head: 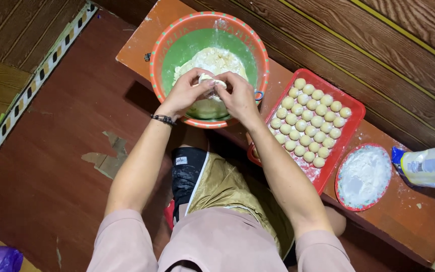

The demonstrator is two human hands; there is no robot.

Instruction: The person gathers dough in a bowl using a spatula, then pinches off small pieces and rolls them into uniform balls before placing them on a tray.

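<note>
Both my hands meet over a round green bowl with an orange rim point(163, 44) that holds a mass of pale dough point(216, 59). My left hand point(186, 93) and my right hand point(236, 95) together pinch a small piece of dough point(209, 80) between their fingertips, just above the big mass. A dark bead bracelet circles my left wrist. To the right of the bowl lies a red tray point(352, 122) filled with several rows of small round dough balls point(308, 121).
A small red plate of white flour point(364, 176) and a plastic flour bag point(431, 166) lie at the right on the low orange bench point(409, 216). Wooden wall panels rise behind. My knees, a black shoe point(187, 171) and the reddish floor are below.
</note>
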